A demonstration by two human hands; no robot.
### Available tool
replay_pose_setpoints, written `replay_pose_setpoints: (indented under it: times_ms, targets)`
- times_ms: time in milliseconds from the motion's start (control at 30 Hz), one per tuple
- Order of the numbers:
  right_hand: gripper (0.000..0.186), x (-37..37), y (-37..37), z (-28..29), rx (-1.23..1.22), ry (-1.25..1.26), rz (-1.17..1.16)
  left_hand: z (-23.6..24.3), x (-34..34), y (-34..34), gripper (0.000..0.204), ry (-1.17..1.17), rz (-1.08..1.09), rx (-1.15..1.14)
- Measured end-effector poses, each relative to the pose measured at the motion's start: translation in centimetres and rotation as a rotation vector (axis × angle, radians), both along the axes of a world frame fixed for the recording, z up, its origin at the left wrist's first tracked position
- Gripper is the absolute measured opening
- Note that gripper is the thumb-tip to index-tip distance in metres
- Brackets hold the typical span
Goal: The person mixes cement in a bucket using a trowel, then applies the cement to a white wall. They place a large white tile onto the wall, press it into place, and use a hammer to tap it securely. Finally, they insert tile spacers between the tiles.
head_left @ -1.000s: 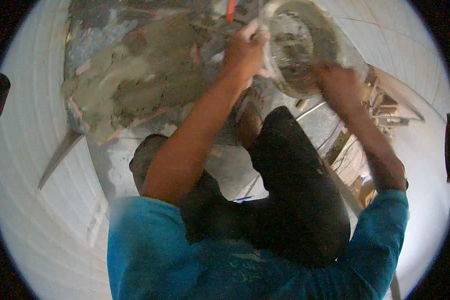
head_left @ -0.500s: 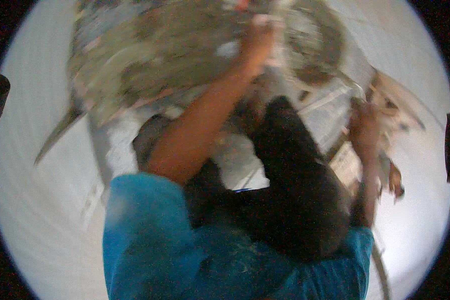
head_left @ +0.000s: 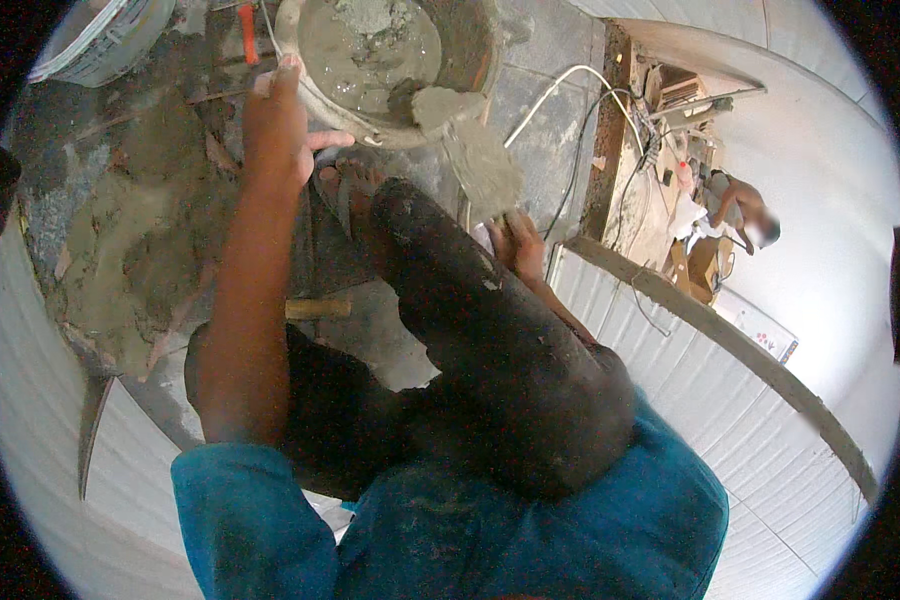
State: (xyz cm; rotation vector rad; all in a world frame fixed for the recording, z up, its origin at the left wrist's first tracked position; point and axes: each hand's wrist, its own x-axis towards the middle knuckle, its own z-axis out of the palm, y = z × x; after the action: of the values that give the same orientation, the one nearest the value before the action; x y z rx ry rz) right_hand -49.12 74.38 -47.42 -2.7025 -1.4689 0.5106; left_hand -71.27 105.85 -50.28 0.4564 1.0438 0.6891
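Note:
A round bucket of wet grey mortar stands in front of me, its rim smeared. My left hand grips the near-left part of that rim, with the thumb stretched along it. To the right, my right hand is closed around a trowel, whose handle is mostly hidden by the fingers and my leg. Grey mortar covers the trowel's blade, and the blade's far end lies over the bucket's near-right rim.
Mortar is spread over the floor at left. A white bucket and an orange-red handle are at the far left. A wooden handle lies between my legs. At right are cables, a ledge and another person.
My view has shifted and steadied, so the bucket now appears further left. The right hand has come in from the right toward the bucket, and the mortar-loaded trowel now shows clearly.

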Motion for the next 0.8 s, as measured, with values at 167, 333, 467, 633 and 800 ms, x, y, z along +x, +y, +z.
replay_pose_setpoints:
  times_ms: [167, 333, 467, 633, 800]
  targets:
    - [0.033, -0.9, 0.8, 5.1, 0.072, 0.492, -0.194, -0.7, -1.6, -0.5, 0.054, 0.015, -0.014, 0.036]
    - [0.047, 0.6, 12.1, 3.7, 0.0, 0.841, -0.306, -1.7, -0.9, -0.4, 0.054, 0.008, 0.024, 0.005]
    - [0.048, 1.4, 11.0, 5.0, -0.276, 0.621, -0.196, -1.8, -0.4, -0.5, 0.049, 0.042, 0.047, -0.002]
    - [0.048, 2.9, 10.7, 15.9, -0.61, 0.318, -0.15, -0.9, -0.1, -0.1, 0.044, 0.129, 0.059, 0.027]
    - [0.037, 5.7, 23.4, 19.5, -0.718, -0.42, 0.36, -0.4, 0.1, -0.1, 0.044, 0.108, 0.0, 0.01]
